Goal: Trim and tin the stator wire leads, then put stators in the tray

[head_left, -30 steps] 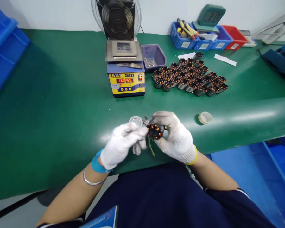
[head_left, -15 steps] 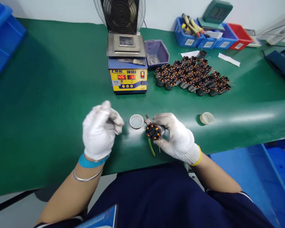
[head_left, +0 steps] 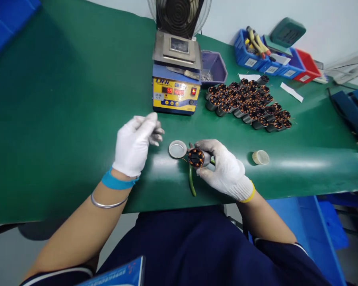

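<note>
Green mat (head_left: 62, 119); right hand (head_left: 223, 171) gripping stator (head_left: 196, 157), axis toward camera; left hand (head_left: 135, 143) loosely curled, empty.

Green mat (head_left: 62, 119) covers the whole bench, glossy, with a pale glare streak along its near right edge. Plain white wall (head_left: 331, 24) behind the bench at the far side. Blue crate (head_left: 6, 24) at the far left corner. Blue shelving or bins (head_left: 325, 222) below the bench edge at the right. Grey floor (head_left: 6, 254) shows under the bench at lower left. Lighting even, overhead, soft shadows only.
</note>
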Action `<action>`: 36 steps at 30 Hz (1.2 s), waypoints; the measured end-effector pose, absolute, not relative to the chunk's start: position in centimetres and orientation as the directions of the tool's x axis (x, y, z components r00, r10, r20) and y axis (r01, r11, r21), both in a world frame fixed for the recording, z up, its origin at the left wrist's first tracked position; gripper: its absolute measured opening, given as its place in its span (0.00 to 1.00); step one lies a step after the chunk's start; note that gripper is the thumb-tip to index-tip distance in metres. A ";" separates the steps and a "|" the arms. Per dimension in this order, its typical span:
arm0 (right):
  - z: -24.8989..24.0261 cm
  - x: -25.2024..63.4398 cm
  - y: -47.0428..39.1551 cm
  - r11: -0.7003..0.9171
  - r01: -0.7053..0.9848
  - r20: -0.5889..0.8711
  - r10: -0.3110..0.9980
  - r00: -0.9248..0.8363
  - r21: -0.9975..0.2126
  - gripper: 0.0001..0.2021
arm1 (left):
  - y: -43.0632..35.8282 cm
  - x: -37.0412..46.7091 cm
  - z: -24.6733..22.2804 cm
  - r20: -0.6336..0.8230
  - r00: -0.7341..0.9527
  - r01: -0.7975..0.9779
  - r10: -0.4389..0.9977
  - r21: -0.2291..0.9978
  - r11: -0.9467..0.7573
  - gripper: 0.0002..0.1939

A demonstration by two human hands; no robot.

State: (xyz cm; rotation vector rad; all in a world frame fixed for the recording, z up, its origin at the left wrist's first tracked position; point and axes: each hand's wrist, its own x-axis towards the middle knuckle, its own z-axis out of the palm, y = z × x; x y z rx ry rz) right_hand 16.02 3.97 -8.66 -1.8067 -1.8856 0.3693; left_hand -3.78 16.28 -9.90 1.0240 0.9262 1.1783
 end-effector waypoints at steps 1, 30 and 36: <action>-8.6 16.1 4.2 0.059 0.870 0.143 0.990 0.014 -0.490 0.26 | 16.7 -3.9 -10.1 -0.046 0.113 -0.326 0.993 0.942 0.080 0.18; -7.8 15.1 8.4 0.283 0.945 0.108 0.947 -0.302 0.161 0.15 | 16.7 -2.7 -11.9 -0.197 0.205 -0.304 0.959 0.918 0.254 0.20; -4.9 17.7 11.4 0.289 0.944 0.328 0.886 -0.326 0.159 0.23 | 16.0 -2.5 -11.6 -0.261 0.279 -0.276 0.924 0.900 0.338 0.25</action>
